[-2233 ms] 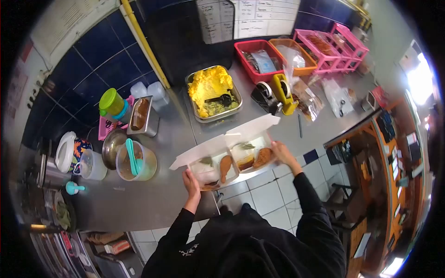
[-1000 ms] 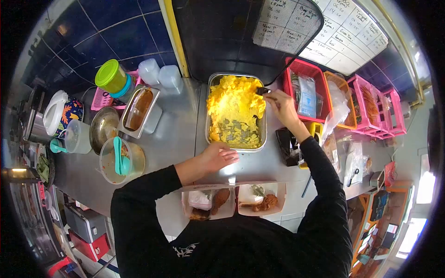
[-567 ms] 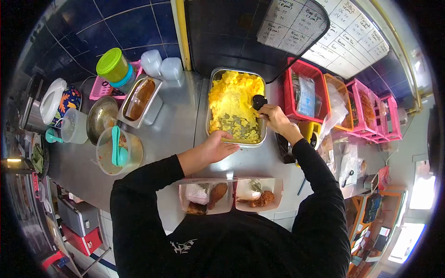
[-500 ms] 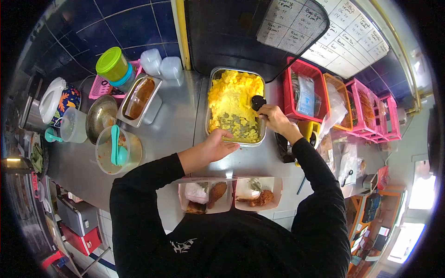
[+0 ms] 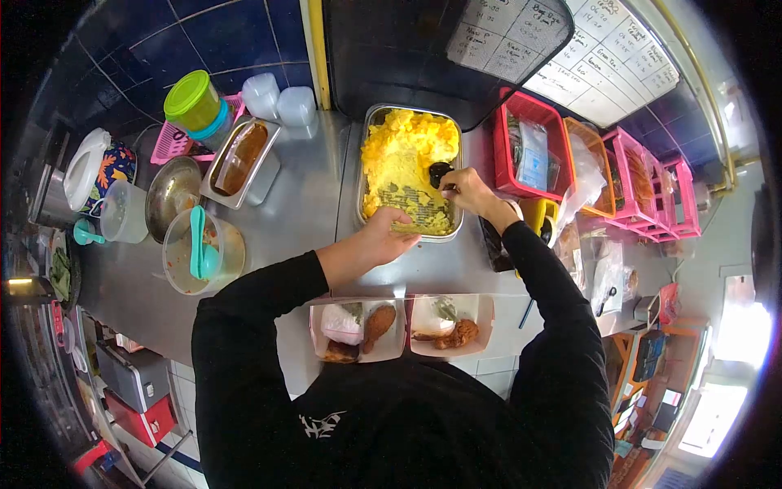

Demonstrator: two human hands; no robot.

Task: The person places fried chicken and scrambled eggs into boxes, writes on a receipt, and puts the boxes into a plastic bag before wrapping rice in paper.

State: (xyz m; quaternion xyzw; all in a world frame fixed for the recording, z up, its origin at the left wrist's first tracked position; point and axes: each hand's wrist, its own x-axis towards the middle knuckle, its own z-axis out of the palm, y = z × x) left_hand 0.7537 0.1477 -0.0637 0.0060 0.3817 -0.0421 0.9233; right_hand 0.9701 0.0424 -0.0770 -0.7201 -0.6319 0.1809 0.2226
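A metal tray (image 5: 459,213) holds lumpy yellow food (image 5: 410,137) that looks like scrambled egg, heaped at the far end and thin at the near end. My right hand (image 5: 472,196) is closed on a black scoop (image 5: 439,173), whose head rests against the food at the tray's right side. By the near left corner, my left hand (image 5: 376,241) has its thumb and fingers apart at the rim, holding nothing I can see. Two open paper boxes, a left box (image 5: 393,346) and a right box (image 5: 481,346), each contain fried chicken and a whitish item.
Left of the tray stand a metal pan of brown sauce (image 5: 242,159), a clear tub (image 5: 232,257) with a turquoise spoon (image 5: 198,240), and a metal bowl (image 5: 173,196). Red (image 5: 533,147) and orange (image 5: 599,163) baskets stand at right. A black mesh screen (image 5: 391,57) rises behind.
The whole view has shifted slightly, so the tray and boxes appear higher. My right hand and the scoop have moved a little toward the tray's near end. My left hand stays by the rim.
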